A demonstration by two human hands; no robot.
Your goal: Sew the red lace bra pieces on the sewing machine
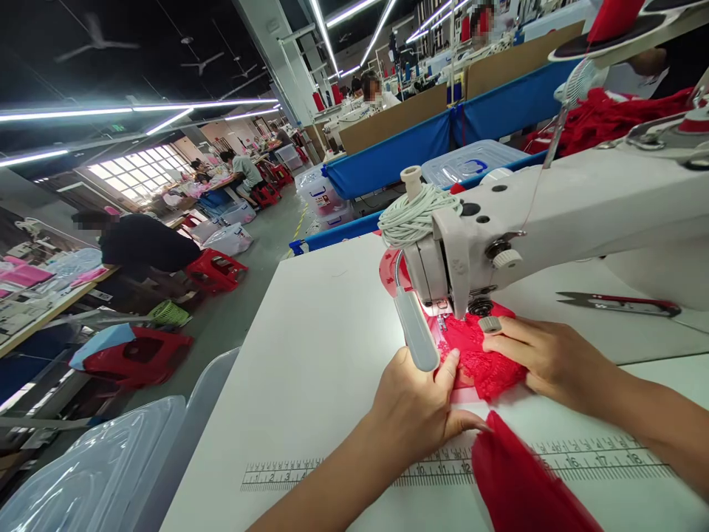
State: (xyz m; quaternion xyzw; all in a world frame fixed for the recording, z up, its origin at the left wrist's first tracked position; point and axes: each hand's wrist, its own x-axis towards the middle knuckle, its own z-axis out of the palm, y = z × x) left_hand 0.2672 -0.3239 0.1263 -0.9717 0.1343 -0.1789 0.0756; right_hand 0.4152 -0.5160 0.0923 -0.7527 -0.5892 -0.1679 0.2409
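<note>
A piece of red lace fabric (481,360) lies under the needle of a white sewing machine (559,214). My left hand (418,408) presses flat on its near left edge, fingers pointing toward the needle. My right hand (546,358) rests on the fabric's right side, fingertips close to the presser foot. More red cloth (526,484) trails off the table's front edge. A white lamp (414,329) hangs just above my left hand.
Thread snips (620,303) lie on the white table (310,355) to the right. A printed ruler (443,465) runs along the table front. A cord coil (413,214) sits on the machine head. Clear plastic bins (88,473) stand at left; other people work at far tables.
</note>
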